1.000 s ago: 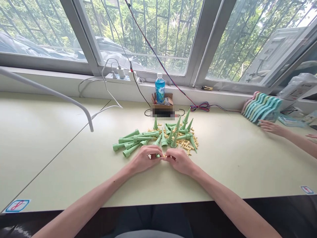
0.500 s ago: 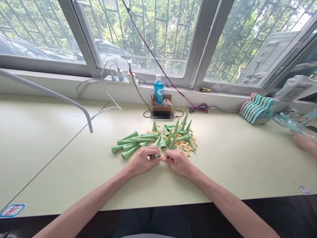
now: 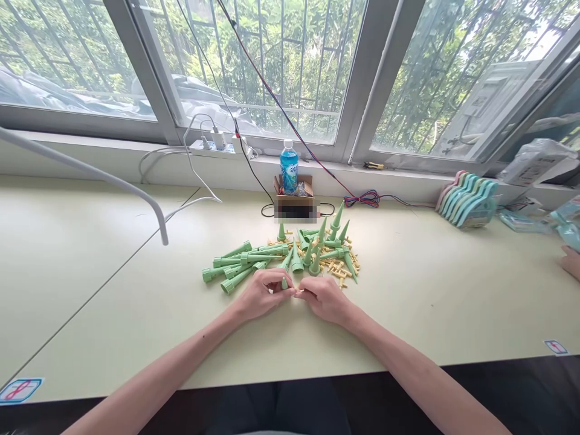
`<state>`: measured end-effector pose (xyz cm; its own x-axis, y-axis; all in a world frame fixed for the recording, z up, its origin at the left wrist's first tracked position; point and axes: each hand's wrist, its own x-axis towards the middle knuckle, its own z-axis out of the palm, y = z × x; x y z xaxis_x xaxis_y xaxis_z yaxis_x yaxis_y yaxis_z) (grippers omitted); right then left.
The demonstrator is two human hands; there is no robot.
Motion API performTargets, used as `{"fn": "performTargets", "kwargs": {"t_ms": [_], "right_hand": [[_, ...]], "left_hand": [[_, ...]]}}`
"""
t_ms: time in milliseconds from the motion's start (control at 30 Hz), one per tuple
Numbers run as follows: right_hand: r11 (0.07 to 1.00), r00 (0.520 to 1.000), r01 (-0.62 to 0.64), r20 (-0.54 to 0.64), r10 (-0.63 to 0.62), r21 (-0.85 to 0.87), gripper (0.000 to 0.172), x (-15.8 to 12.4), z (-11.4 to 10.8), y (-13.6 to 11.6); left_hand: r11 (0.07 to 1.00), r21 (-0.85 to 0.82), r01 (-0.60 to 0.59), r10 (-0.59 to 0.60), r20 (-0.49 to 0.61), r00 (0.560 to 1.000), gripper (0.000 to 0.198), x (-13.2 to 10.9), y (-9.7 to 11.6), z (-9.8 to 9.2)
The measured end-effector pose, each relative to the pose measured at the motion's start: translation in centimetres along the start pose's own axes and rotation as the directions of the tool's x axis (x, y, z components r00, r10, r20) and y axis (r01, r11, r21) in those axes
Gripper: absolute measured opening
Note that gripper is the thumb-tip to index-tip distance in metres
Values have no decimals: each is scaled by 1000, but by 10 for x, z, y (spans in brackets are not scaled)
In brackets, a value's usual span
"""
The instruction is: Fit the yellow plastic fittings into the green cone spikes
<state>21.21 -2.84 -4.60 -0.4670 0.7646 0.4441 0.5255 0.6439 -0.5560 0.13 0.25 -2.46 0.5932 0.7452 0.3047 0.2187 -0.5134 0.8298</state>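
My left hand [image 3: 261,296] is closed around a green plastic cone spike [image 3: 284,283], whose tip shows between thumb and fingers. Fingertip to fingertip with it, my right hand [image 3: 327,297] pinches a small yellow plastic piece [image 3: 298,290], mostly covered by the fingers. Whether that piece sits in the spike, I cannot tell. Just beyond both hands lies a heap of green cone spikes [image 3: 247,258], some lying down and some standing point up. Small yellow T-shaped pieces [image 3: 336,266] are scattered among them, mainly on the right.
Behind the heap, a blue bottle [image 3: 289,169] stands in a small cardboard box [image 3: 294,199]. A white tube [image 3: 136,186] reaches over the table [image 3: 113,290] from the left. Bundled cable [image 3: 362,198] and pastel hangers [image 3: 469,199] lie along the back. Another person's hand [image 3: 571,261] shows at far right.
My hands stay together in nearly the same place, and the spike tip in my left hand has tilted more upright. The other person's hand has moved right, partly out of view.
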Motion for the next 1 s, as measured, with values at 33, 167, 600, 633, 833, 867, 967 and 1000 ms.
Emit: {"fn": "performTargets", "kwargs": {"t_ms": [33, 167, 600, 633, 833, 867, 967, 1000], "right_hand": [[1000, 1000, 6, 2, -6, -1, 28, 0, 0, 0], [1000, 1000, 25, 1, -25, 0, 29, 0, 0, -1], [999, 999, 40, 10, -40, -15, 31, 1, 1, -3], [999, 999, 42, 12, -42, -16, 32, 2, 0, -3], [999, 999, 40, 17, -39, -34, 34, 2, -1, -5], [999, 999, 38, 18, -38, -34, 34, 3, -1, -5], [999, 999, 31, 7, -31, -29, 33, 3, 0, -4], [999, 1000, 24, -1, -24, -25, 33, 3, 0, -4]], "left_hand": [[1000, -12, 13, -13, 2, 1000, 21, 0, 0, 0], [997, -48, 56, -56, 17, 998, 23, -1, -1, -1], [975, -174, 137, -126, 72, 989, 29, 0, 2, -4], [974, -182, 137, -125, 73, 989, 29, 0, 2, -5], [968, -203, 144, -131, 77, 988, 30, 1, 2, -6], [969, -198, 147, -134, 77, 988, 30, 1, 1, -6], [973, -188, 133, -122, 68, 990, 29, 1, 1, -6], [974, -190, 123, -113, 60, 992, 29, 1, 1, -6]]}}
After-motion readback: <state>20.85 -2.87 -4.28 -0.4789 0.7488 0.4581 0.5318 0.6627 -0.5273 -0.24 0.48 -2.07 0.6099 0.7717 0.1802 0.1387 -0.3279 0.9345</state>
